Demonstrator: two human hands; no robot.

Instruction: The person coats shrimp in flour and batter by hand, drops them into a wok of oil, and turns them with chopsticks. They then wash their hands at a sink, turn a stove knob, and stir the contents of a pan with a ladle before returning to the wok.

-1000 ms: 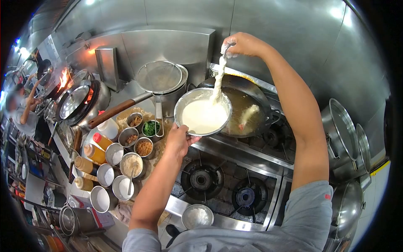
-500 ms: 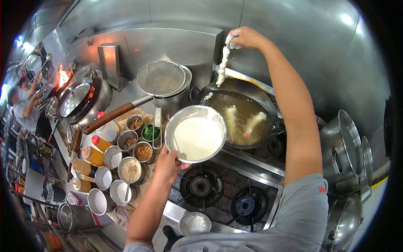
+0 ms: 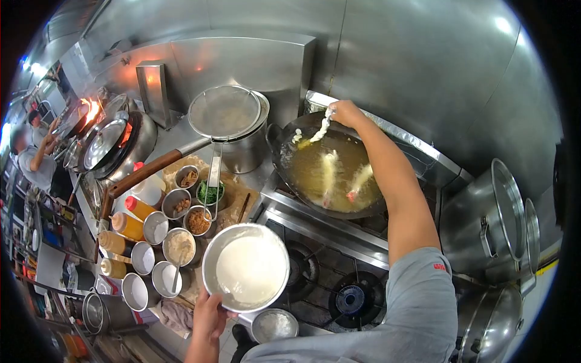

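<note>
The left hand gripped the rim of a round silver metal bowl of creamy white batter. The right hand pinched a white batter-coated strip at a large dark wok of yellowish oil.

Hands of the person: two, left hand at lower centre, right hand at upper centre. Batter bowl: one, below centre. Wok: one, right of centre. Batter-coated pieces: three, two in the wok, one in the right hand. Metal cups: nine, lower left. Squeeze bottles: five, lower left. Powder bowl: one, bottom centre. Mesh strainer: one, upper centre. Burners: two exposed, lower centre. Large metal vessels: at least three, right edge, overlap making the count uncertain. Other persons: two, upper left.
</note>
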